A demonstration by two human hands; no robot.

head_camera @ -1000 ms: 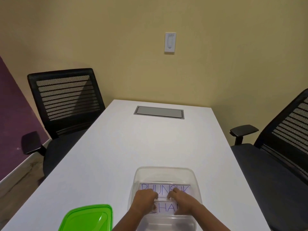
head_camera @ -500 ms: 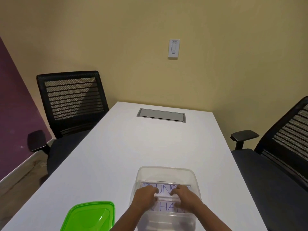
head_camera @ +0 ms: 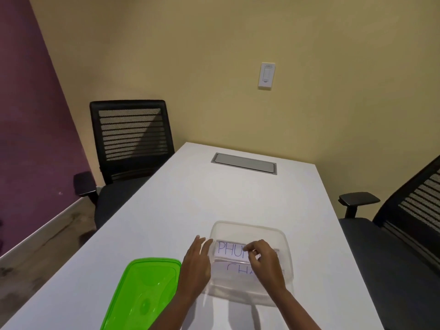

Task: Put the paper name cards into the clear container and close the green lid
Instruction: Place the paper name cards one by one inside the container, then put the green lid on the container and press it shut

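The clear container (head_camera: 247,226) stands on the white table near me. Two paper name cards with blue lettering lie inside it: one reading "PHU..." (head_camera: 229,250) and, nearer to me, one reading "CHA..." (head_camera: 238,270). My right hand (head_camera: 265,264) reaches into the container, its fingertips curled onto the far card and covering the right part of both cards. My left hand (head_camera: 196,264) is outside the container against its left wall, fingers apart. The green lid (head_camera: 147,291) lies flat on the table, left of the container.
A grey cable hatch (head_camera: 244,162) is set into the white table (head_camera: 190,201) at its far end. Black mesh office chairs stand at the left (head_camera: 129,136) and right (head_camera: 409,222). The wall is close behind the table.
My left hand has come out of the container and now sits at its left wall. My right hand stays on the cards. The view has swung leftward and slightly up.
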